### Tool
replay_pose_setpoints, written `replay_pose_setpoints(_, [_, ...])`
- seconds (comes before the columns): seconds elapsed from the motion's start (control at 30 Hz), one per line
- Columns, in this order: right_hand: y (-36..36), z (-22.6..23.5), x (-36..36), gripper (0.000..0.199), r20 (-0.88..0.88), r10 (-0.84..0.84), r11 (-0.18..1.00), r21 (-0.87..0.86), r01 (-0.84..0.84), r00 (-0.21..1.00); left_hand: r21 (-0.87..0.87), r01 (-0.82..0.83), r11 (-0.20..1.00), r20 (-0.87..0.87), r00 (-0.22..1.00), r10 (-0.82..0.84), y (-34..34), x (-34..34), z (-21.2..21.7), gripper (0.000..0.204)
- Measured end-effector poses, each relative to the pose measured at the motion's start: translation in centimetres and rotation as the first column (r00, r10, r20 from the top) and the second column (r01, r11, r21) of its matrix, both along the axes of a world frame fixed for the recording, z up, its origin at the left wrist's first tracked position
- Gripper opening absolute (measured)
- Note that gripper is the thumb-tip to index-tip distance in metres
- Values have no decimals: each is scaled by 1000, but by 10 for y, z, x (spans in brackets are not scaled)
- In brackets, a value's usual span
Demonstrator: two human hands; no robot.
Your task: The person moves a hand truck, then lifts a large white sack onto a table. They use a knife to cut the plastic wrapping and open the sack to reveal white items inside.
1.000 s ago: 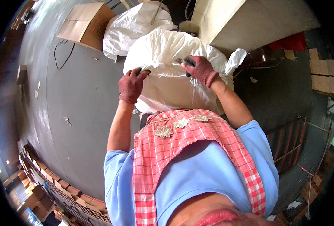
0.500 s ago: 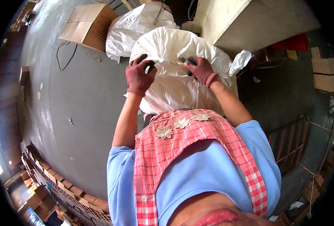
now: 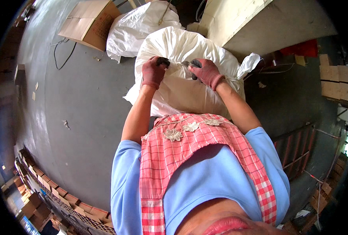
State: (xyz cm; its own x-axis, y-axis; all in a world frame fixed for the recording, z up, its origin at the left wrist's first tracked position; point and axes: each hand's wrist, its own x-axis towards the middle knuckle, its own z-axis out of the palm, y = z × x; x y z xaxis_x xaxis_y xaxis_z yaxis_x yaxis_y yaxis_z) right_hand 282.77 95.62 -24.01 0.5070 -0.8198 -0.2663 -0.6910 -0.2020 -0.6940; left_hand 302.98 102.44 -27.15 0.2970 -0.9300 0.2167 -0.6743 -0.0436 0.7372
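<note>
A big, full white sack (image 3: pixel 197 96) stands upright against my front, its top edge gathered into folds. My left hand (image 3: pixel 154 72), in a maroon glove with black fingertips, is closed at the left of that edge. Whatever it pinches is too small to make out. My right hand (image 3: pixel 207 73), gloved the same way, is closed on the gathered fabric to the right. A small greyish tip shows by its fingers, and I cannot tell whether it is a fingertip or an object. Between the hands runs a crumpled line of fabric.
Behind stands a second white sack (image 3: pixel 140 29), beside a cardboard box (image 3: pixel 88 21). A pale, bulky block (image 3: pixel 260 27) overhangs at the far right. Stacked cartons (image 3: pixel 336 80) and a reddish metal rack (image 3: pixel 297 149) stand right. Bundled cardboard (image 3: pixel 64 196) lines the lower left.
My left hand has moved right, closer to my right hand, and its fingers have drawn together from a loose ring. My right hand has shifted slightly left.
</note>
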Motion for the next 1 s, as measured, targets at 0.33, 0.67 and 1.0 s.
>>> replay_pose_setpoints(0.33, [1, 36, 21, 33, -262, 96, 994, -34, -109, 960, -81, -41, 996, -254, 967, 19, 13, -2, 2, 15])
replay_pose_setpoints(0.67, [-11, -7, 19, 33, 38, 64, 979, 193, -70, 997, -77, 6, 997, -264, 964, -26, 13, 0, 1, 20])
replay_pose_setpoints(1.0, [-21, 15, 23, 26, 477, -188, 917, 399, -21, 859, -63, 26, 998, -314, 949, -44, 14, 0, 2, 20])
